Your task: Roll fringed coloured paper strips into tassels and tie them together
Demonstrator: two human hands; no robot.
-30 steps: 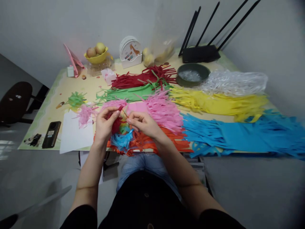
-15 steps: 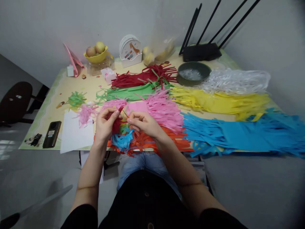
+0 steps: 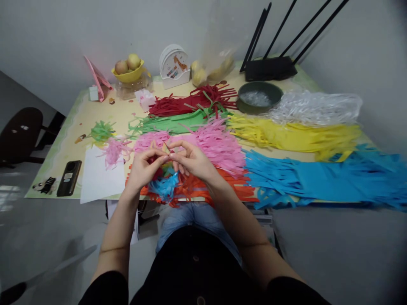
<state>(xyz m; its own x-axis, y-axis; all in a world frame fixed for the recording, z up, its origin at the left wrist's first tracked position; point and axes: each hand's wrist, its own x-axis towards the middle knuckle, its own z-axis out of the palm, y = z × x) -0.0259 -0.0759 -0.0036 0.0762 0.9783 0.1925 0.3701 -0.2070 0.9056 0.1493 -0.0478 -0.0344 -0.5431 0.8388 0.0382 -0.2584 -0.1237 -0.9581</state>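
Note:
My left hand (image 3: 148,168) and my right hand (image 3: 192,160) meet at the fingertips above the near part of the table, both closed in a pinch. A thin dark red strip (image 3: 166,145) sticks up from between the fingers; most of it is hidden by them. Red material also shows under the left hand's fingers. Just below the hands lies a blue tassel bunch (image 3: 165,186), on top of orange fringed sheets (image 3: 197,186). Behind them spreads a pink fringed sheet (image 3: 216,146).
Green (image 3: 178,123), dark red (image 3: 181,105), yellow (image 3: 289,135) and blue fringed sheets (image 3: 324,178) cover much of the table. Clear strips (image 3: 318,108), a dark bowl (image 3: 259,96) and a router (image 3: 270,69) stand behind. White paper (image 3: 103,176) and a phone (image 3: 69,178) lie left.
My hands have come together, closing the small gap between their fingertips. The red piece that showed above my left fingers is now mostly covered. The things on the table have not moved.

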